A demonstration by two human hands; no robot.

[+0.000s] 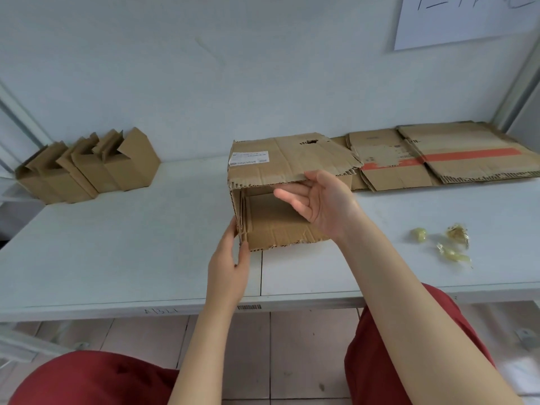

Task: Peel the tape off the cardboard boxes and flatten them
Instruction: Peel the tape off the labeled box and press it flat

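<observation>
A brown cardboard box [271, 165] lies on its side in the middle of the white table [122, 244], its open end facing me and a white shipping label on its upper face. My left hand [230, 264] presses against the box's lower left corner and side edge. My right hand [318, 200] is at the open mouth, thumb on the front edge of the upper flap and fingers spread below it. Flattened boxes [438, 159], one with a red stripe, lie at the back right. Crumpled balls of peeled tape [450, 244] rest on the table to the right.
Several small upright cardboard boxes [87, 168] with raised flaps stand at the back left against the white wall. A sheet of paper [464, 19] hangs on the wall at top right. The table's front edge runs just above my red-clothed knees.
</observation>
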